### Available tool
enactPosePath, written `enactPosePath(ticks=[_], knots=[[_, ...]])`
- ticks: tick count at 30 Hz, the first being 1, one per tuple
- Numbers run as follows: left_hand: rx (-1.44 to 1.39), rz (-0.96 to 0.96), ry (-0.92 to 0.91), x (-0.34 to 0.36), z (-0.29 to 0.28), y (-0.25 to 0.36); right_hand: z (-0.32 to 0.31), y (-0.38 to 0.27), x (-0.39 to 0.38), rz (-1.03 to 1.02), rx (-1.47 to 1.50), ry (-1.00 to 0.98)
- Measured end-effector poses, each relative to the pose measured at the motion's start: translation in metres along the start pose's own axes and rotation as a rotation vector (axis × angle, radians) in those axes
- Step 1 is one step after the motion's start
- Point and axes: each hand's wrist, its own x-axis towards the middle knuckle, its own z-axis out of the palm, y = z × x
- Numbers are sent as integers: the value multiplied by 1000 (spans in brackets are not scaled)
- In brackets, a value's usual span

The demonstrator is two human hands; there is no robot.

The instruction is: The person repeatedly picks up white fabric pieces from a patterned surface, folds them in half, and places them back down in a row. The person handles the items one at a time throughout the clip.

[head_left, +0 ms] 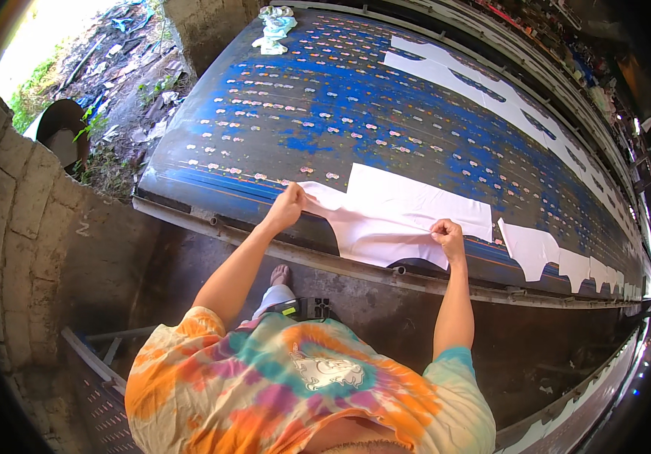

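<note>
So here's where things stand, as best I can judge: partway through. The left hand (pixel 291 206) is pinched on a corner of the white cloth piece (pixel 378 216), and the right hand (pixel 446 231) looks closed on its other side, the two well apart with the cloth stretched between them. That cloth is at the near edge of the table (pixel 182 155), partly lying on it, partly lifted and rippled, so I'd call this one not flat yet (can't tell if it's one layer or two back there, btw). Off to the right, a near row of white pieces (pixel 528 248) runs along the same edge, looking laid out and done. Across the table there's a far row of white pieces (pixel 446 76) with curved cutouts, also spread out. What's left, as I read it: smoothing the held cloth, then maybe the stretch to its left, where just the little printed marks show. How many more pieces that takes, no clue. A crumpled pale cloth (pixel 274 32) sits at the far left corner.
</note>
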Motion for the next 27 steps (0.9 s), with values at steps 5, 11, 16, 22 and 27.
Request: enactPosePath(ticks=[5,11,16,22,27], knots=[[539,163,-187,8,14,6,-31,-23,-26,65,-145,19],[541,76,-607,26,13,33,-75,-48,-80,235,44,-59],[-143,-100,-246,18,24,74,-104,-66,-114,340,-253,-166],[-565,127,-222,29,8,177,-114,-74,-125,134,-98,154],[-442,289,-286,44,25,193,-162,-72,-106,-3,-375,735]])
